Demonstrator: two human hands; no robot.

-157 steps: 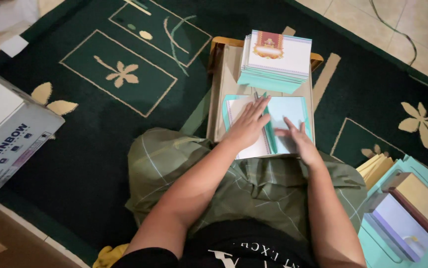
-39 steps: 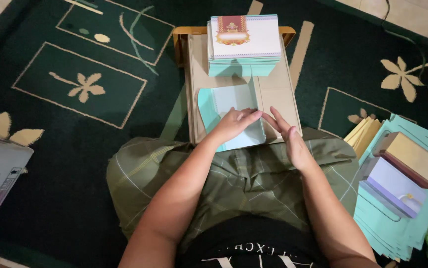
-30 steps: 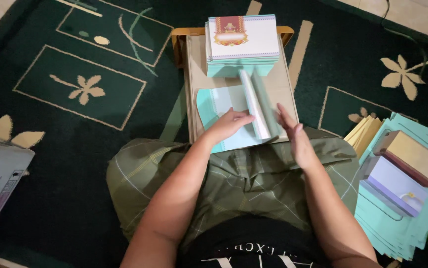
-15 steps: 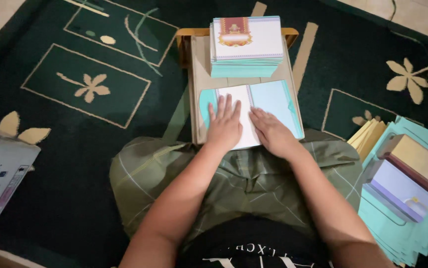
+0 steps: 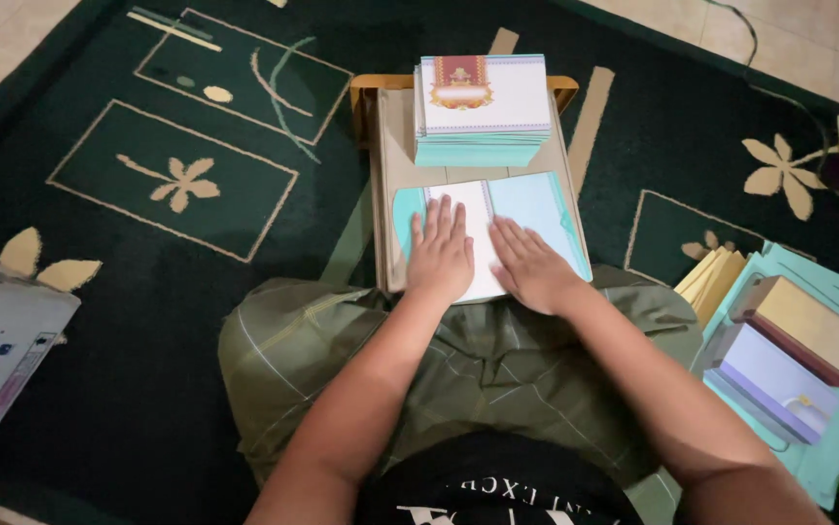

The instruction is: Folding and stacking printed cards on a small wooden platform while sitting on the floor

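Pressing hands (image 5: 486,262) on folded card (image 5: 507,228), card stack (image 5: 481,109) beyond

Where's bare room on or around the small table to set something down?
Little on the small table: the card stack fills its far end, and the left hand and right hand press flat on the open card at the near end. A narrow bare strip runs down its left edge. The green carpet on the left is open; the right is crowded with paper piles.
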